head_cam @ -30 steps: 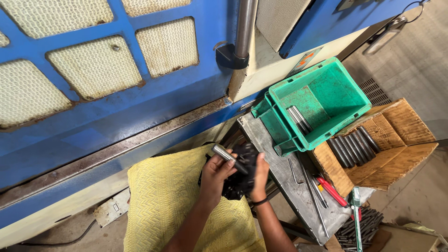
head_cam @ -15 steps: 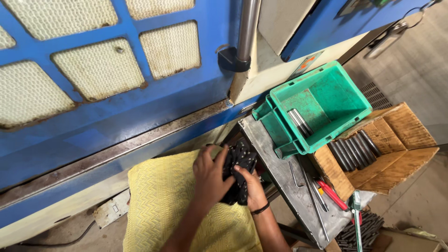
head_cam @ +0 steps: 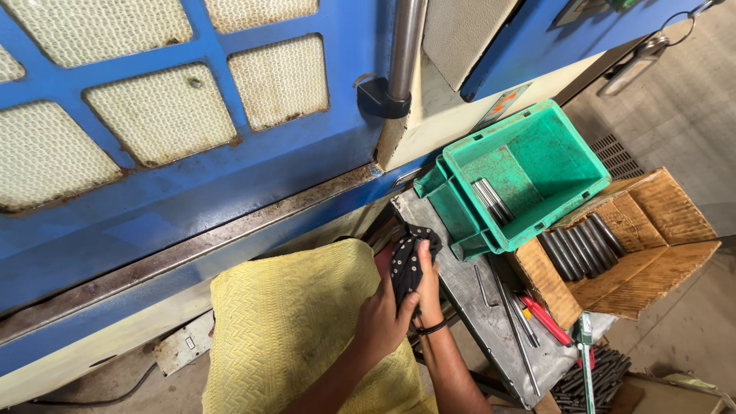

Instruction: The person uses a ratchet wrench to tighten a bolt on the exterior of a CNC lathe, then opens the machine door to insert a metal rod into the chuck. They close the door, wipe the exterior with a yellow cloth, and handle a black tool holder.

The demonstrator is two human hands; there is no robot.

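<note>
Dark dotted cloth point(head_cam: 409, 257) bunched above the yellow woven sack point(head_cam: 295, 326), at the edge of the grey metal table point(head_cam: 491, 322). My left hand point(head_cam: 381, 318) wraps it, fingers closed tight around the cloth. My right hand point(head_cam: 428, 284) presses against it, fingers curled on the fabric. Green bin point(head_cam: 537, 165) holds a few metal rods point(head_cam: 491, 201); cardboard box point(head_cam: 652, 253) holds more. Both forearms angle up from below.

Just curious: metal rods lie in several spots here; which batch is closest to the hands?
The few rods in the green bin, just beyond the hands' dark cloth. The cardboard box's rods lie farther right.
</note>
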